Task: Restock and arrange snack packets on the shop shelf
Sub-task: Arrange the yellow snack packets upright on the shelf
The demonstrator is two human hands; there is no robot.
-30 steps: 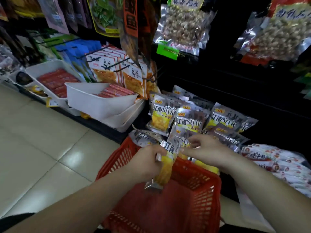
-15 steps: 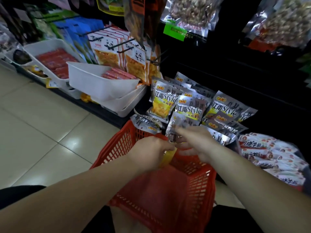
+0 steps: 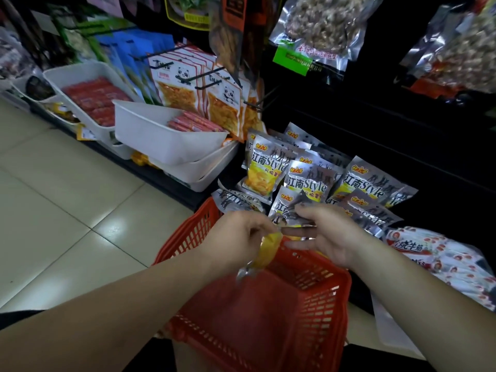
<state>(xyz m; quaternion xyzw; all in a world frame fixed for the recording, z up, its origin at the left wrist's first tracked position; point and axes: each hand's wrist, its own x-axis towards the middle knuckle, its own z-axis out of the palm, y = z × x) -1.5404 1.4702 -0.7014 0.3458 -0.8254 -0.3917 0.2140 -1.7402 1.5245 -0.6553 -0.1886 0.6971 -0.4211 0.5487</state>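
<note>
The left hand [image 3: 241, 234] is curling its fingers round the top of a silver-and-yellow foil snack packet [image 3: 268, 252], which is hanging down over the open mouth of the red plastic mesh basket [image 3: 308, 312]. The right hand [image 3: 331, 236] is hovering over the basket's far rim, pinching a silver foil packet with black print [image 3: 284, 210] between its thumb and straightened fingers. Just beyond the basket, a leaning row of matching silver-and-yellow packets [image 3: 308, 181] is standing on the dark shelf. Beyond the basket to the left, stacked white plastic tubs [image 3: 161, 140] are holding red sticks. To the basket's right, red-and-white wrapped snacks [image 3: 442, 256] are lying in a heap.
</note>
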